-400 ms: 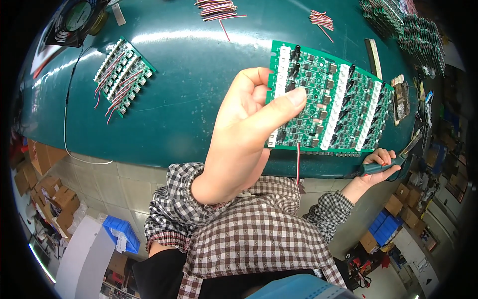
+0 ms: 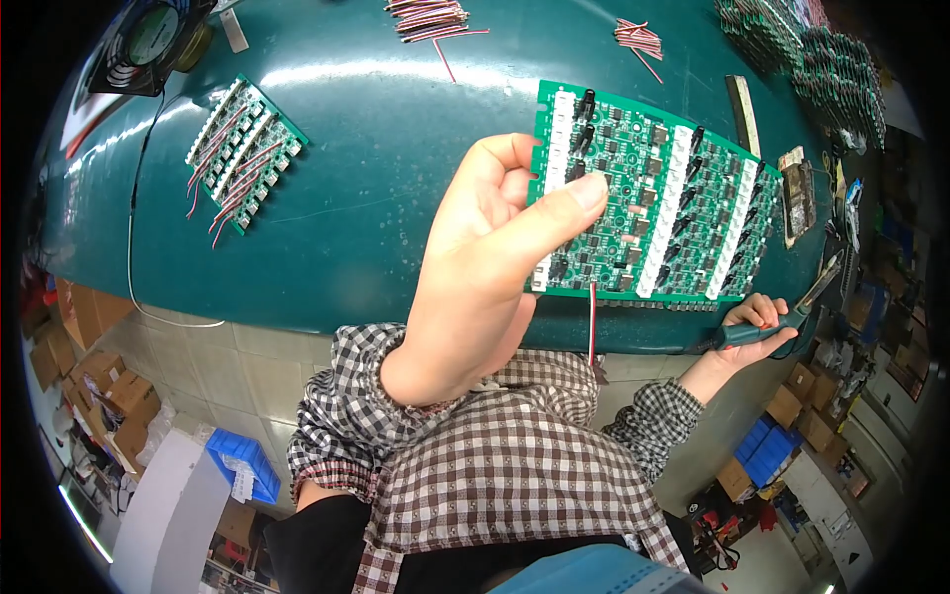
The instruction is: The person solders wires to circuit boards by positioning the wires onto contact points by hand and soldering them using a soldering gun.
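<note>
left hand (image 2: 480, 233) clamped on green circuit board (image 2: 625, 203); right hand (image 2: 747, 353), well apart, closed round soldering iron (image 2: 792, 320). second board (image 2: 242, 153) lies further left on counter (image 2: 366, 218).

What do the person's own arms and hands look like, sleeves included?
The left hand and right hand are ungloved. Black-and-white checked fabric sleeves gather at the wrists; a reddish checked band edges the left one's elbow end.

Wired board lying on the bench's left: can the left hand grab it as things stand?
Likely not: the left hand is occupied, clamping the held circuit board at its left end. It would probably need freeing before it could grasp the lying board.
</note>
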{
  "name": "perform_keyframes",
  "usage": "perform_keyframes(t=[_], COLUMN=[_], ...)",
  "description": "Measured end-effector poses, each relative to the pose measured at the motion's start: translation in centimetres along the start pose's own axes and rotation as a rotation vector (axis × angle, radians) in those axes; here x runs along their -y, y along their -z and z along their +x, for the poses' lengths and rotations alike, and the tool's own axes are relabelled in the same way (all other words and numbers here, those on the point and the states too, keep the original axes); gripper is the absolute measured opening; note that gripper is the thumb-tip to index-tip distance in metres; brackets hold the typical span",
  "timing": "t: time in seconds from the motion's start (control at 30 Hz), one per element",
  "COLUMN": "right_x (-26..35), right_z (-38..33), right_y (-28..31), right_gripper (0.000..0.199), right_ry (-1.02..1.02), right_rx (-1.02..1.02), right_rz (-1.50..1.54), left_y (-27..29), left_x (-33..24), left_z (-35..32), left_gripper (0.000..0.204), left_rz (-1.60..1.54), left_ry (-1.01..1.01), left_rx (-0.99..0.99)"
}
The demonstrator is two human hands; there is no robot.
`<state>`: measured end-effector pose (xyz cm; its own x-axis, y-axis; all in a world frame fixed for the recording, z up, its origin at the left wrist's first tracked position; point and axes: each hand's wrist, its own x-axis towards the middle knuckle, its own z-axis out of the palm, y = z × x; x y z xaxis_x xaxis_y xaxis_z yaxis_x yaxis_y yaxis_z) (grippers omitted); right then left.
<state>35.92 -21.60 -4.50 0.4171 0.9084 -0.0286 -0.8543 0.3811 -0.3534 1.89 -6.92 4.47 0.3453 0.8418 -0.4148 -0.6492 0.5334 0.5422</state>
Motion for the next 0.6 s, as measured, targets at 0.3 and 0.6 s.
perform_keyframes(t=[0.3, 0.6], right_x=[0.0, -0.4], right_z=[0.0, -0.2], right_y=[-0.1, -0.1], right_gripper=[0.033, 0.032], right_ry=[-0.006, -0.021], right_rx=[-0.006, -0.015], right_rz=[0.017, 0.025], left_y=[-0.1, 1.1], left_x=[-0.2, -0.4], left_z=[0.1, 0.5], left_gripper=[0.032, 0.032], left_rz=[0.002, 0.051], left_ry=[0.014, 0.035], left_rx=[-0.005, -0.008])
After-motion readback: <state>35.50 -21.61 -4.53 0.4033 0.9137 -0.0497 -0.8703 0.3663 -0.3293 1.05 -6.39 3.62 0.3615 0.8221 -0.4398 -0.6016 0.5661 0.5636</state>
